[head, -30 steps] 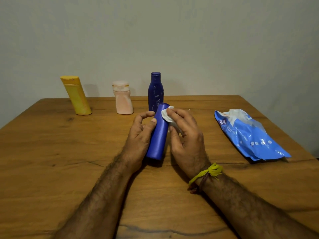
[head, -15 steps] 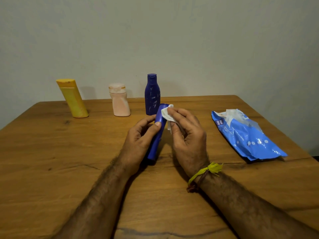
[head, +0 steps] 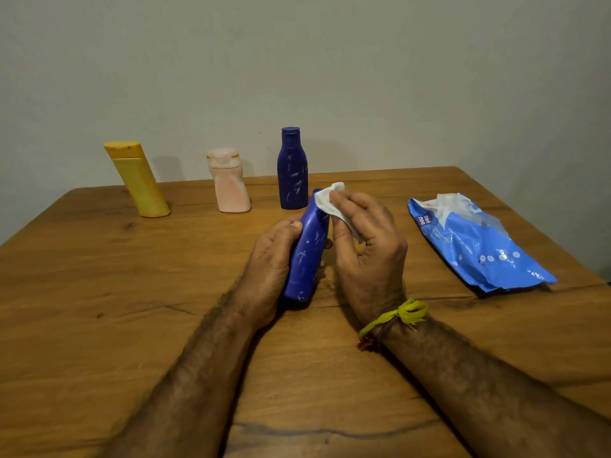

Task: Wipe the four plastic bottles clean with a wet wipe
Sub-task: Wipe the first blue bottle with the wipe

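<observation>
My left hand (head: 271,259) grips a bright blue bottle (head: 307,252), tilted with its base near the table and its top leaning away. White smears mark its side. My right hand (head: 367,246) pinches a white wet wipe (head: 325,198) against the bottle's upper end. Three other bottles stand in a row at the back: a leaning yellow bottle (head: 137,178) on the left, a pale pink bottle (head: 228,181) in the middle, and a dark blue bottle (head: 293,168) with whitish streaks just behind my hands.
A blue wet-wipe pack (head: 476,242) lies open on the right side of the wooden table (head: 99,309). A grey wall stands right behind the table's far edge. A yellow thread is tied around my right wrist.
The bright blue bottle has been turned in my left hand, so its smeared side shows. The wipe stays at its top end, with my right fingers shifted slightly over it.
</observation>
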